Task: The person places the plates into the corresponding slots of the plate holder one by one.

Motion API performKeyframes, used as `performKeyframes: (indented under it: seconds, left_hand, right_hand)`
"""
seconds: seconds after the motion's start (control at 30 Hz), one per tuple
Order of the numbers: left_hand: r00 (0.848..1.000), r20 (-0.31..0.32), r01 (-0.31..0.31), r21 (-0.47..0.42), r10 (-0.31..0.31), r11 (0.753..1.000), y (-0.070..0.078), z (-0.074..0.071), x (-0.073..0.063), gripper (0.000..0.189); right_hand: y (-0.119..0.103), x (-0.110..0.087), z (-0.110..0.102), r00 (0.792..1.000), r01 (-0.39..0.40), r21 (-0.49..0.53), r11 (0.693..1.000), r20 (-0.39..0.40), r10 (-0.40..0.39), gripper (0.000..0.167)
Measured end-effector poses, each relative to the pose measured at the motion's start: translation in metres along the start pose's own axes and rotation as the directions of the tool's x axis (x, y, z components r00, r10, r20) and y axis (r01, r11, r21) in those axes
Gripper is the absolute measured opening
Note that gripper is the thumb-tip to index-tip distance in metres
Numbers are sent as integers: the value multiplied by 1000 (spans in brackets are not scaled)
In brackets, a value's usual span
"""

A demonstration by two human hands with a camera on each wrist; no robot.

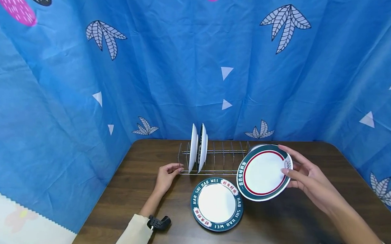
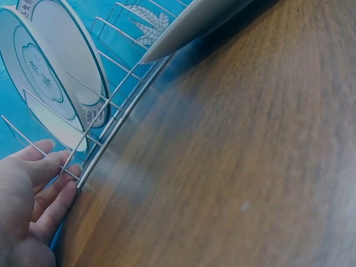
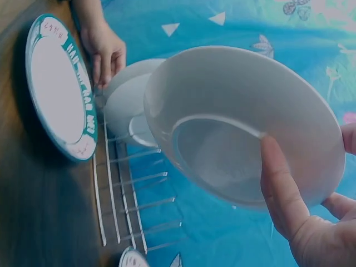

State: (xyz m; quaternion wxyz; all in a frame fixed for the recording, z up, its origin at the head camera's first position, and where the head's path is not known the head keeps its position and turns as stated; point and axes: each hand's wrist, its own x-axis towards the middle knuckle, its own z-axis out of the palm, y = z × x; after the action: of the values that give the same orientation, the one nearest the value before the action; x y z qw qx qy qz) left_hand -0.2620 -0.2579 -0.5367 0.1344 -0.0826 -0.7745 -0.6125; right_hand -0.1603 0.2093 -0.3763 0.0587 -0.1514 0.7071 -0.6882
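My right hand point(image 1: 308, 177) holds a white plate point(image 1: 264, 172) with a green rim and a red ring by its right edge, raised and tilted; the right wrist view shows its plain underside. At the left end of a wire dish rack point(image 1: 223, 171), my left hand point(image 1: 167, 176) pinches the wire between thumb and fingers point(image 2: 58, 203). Two plates stand upright in the rack's left slots: a white plate point(image 1: 193, 149) and a dark-rimmed plate point(image 1: 203, 148). Flat on the table in front of the rack lies a green-rimmed plate point(image 1: 217, 204) with lettering.
Behind the held plate, a further dish point(image 3: 133, 259) shows only in part near the rack's right end. A brown wooden table point(image 1: 121, 210) carries everything. Blue patterned cloth point(image 1: 193, 64) hangs close behind the rack and along both sides.
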Motion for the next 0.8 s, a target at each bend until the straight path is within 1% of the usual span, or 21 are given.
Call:
performKeyframes:
  seconds: [0.2,0.37,0.4,0.5,0.63,0.8]
  left_hand:
    - [1000,9,-28,-17,29,999,-2,-1,0,14]
    - [1000,23,-6,-12,7,1000,-1,-2,0,15]
    - [1000,28,-1,-8,1,1000,1,-2,0,16]
    - [999,44,4,4,-4,1000,13,-3,-3,16]
    - [998,57,-3,-4,3,1000,27,-3,-7,16]
    - [999,46,-9,-7,9,1000,28,-2,-7,16]
  right_hand:
    - [-8,13,13,999,4,-67,998,-40,-7,66]
    - [-13,28,22,998,46,-129,991,-39,-51,67]
    - [-13,31,23,997,57,-133,989,-34,-62,67]
    - [-14,41,26,997,71,-150,986,-26,-76,67]
    - [-15,55,31,998,66,-157,985,-11,-68,68]
    - [-18,71,40,999,49,-183,982,6,-49,71]
